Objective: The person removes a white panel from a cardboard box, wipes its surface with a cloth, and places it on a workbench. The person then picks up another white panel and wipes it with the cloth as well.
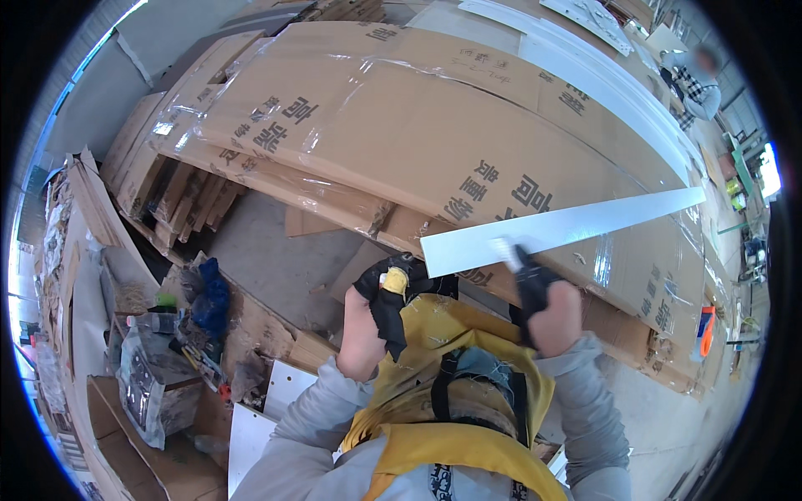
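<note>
Two gloved hands steadying a long white flat panel strip (568, 227) above a stack of plastic-wrapped brown cardboard cartons (401, 125).
The left hand (380, 305), in a torn black glove, curls closed at the strip's near end; the right hand (543, 301) is clenched around a small pale tool whose tip touches the strip's lower edge. A yellow apron (451, 367) hangs below.

A workshop or warehouse — stacked cardboard cartons (434, 125), white panels (601, 67), concrete floor (276, 259).
</note>
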`<state>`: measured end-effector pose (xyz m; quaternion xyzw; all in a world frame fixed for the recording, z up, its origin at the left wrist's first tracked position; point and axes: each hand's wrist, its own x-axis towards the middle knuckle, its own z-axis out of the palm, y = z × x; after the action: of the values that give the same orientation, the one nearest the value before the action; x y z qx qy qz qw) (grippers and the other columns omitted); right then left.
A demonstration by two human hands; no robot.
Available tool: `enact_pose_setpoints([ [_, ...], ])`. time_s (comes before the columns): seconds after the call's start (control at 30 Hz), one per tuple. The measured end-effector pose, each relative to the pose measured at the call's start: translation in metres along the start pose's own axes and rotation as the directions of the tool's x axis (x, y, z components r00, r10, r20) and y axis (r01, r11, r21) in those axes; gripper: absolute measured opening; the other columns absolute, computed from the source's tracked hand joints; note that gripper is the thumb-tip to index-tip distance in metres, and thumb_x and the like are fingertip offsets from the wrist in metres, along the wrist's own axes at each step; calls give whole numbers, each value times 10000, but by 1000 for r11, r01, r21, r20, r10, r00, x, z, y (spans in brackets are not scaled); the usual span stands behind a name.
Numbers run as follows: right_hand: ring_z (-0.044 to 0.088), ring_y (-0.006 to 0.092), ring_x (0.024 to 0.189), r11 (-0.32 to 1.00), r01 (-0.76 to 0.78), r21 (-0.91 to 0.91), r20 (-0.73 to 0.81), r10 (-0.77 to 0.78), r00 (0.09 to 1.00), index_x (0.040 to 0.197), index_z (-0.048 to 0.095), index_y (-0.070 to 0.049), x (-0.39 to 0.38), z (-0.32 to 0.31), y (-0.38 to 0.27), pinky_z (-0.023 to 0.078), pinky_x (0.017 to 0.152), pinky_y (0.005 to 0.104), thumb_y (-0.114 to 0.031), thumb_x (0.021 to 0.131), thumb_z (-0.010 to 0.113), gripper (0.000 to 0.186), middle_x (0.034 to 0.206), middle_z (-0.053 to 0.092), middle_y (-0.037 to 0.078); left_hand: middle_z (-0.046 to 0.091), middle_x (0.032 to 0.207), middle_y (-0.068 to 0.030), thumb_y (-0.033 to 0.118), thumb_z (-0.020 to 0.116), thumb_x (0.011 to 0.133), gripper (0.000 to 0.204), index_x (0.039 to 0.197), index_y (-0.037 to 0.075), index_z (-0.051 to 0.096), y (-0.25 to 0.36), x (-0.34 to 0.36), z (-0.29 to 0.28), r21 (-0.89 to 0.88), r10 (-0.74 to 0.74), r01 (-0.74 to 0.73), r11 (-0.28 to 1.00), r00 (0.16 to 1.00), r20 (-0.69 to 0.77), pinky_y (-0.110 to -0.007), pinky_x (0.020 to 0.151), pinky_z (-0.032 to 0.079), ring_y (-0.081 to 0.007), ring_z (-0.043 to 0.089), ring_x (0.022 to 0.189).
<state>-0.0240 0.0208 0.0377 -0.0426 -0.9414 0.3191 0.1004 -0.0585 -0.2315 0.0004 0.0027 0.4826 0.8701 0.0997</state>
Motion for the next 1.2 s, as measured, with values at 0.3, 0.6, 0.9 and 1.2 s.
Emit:
enact_pose_setpoints([
  [0.3,581,387,656,986,163,-29,143,-157,977,658,581,-26,-15,47,-64,486,608,467,-48,592,655,101,685,571,175,620,1149,-152,39,485,954,319,1255,-61,515,4,-10,7,-189,-77,59,980,993,-88,-315,899,498,-231,624,1015],
  [0.6,658,339,716,978,131,165,272,-172,947,957,691,-29,-62,22,-49,524,636,372,-148,786,717,209,821,673,175,606,1198,-98,56,469,959,335,1280,-31,508,-3,-37,1,-89,-103,100,991,994,-26,-281,927,453,-180,583,1075],
  [0.9,616,282,747,912,366,-185,9,-371,928,1077,696,-103,-85,-20,-26,515,632,362,-14,645,719,442,892,621,98,626,1152,-131,66,685,750,510,1246,34,572,15,-44,4,719,221,-482,500,874,433,-345,908,449,-301,590,1029],
  [1.2,636,274,738,898,425,-118,10,-427,904,1051,695,-77,-88,-45,-45,528,623,358,-21,646,716,410,896,637,96,578,1039,-128,104,726,750,649,1312,-14,424,16,-64,42,601,-41,-418,681,798,601,-379,844,464,-297,579,921],
])
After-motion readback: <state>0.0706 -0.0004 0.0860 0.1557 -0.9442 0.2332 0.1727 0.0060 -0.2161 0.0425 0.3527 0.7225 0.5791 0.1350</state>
